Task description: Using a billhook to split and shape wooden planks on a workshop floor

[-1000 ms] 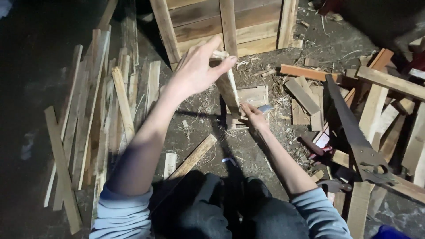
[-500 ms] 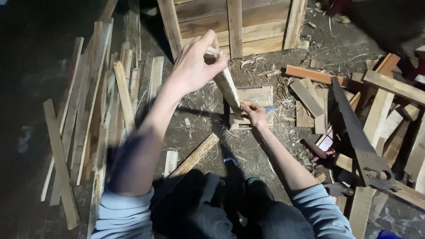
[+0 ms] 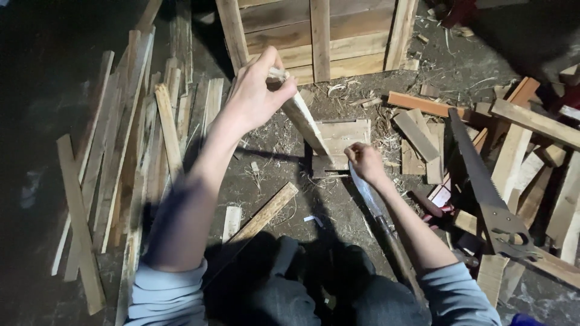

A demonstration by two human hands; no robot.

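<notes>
My left hand [image 3: 257, 96] is raised and grips the top end of a pale wooden strip [image 3: 308, 127]. The strip slants down to the right, and its foot rests on a flat wooden block [image 3: 347, 136] on the ground. My right hand [image 3: 364, 162] sits with its fingers closed beside the foot of the strip. It is at the upper end of a long knife [image 3: 376, 208], whose blade and handle run back under my right forearm.
A pile of long split strips [image 3: 130, 151] lies on the left. A wooden pallet [image 3: 320, 36] stands at the back. On the right a hand saw [image 3: 483, 187] lies over wood offcuts [image 3: 519, 151]. A short plank [image 3: 260, 217] lies near my knees, among shavings on the dirt.
My left hand has tightened on the strip's top end and tilted it to slant more. My right hand stays at the block, with the knife blade now showing along my forearm.
</notes>
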